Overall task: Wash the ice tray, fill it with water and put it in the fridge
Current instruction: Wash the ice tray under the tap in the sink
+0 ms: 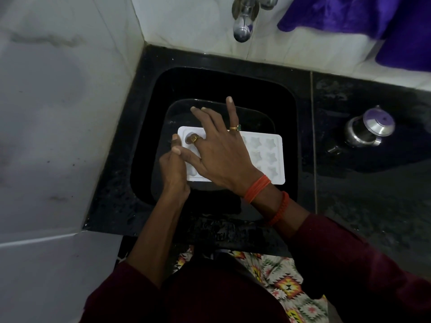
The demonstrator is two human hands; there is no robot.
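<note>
- A pale, marble-veined tiled wall (58, 113) fills the left side and runs behind the basin.
- A glossy black stone counter (361, 183), wet and speckled, wraps round the corner.
- A deep black rounded-square sink (210, 85) is set into that counter.
- A purple fuzzy cloth (373, 19) hangs at the upper right against the tiles.
- The white plastic rectangular ice tray (268, 155) is held level over the middle of the sink, long side across. Its right half shows rows of star-shaped moulds. The left half is mostly hidden under the hands.
- The right hand (219, 155) lies on top of the tray with fingers spread wide and mostly straight. One ringed finger is bent down into a mould near the far left corner.
- The left hand (175, 166) grips the tray's left end, thumb on the rim, touching the right thumb.
- A lidded steel pot (368, 129) stands on the counter to the right, well apart from the sink.
- A chrome tap (243, 19) juts from the wall above the sink.
- Orange thread bands (257, 188) circle the right wrist.
</note>
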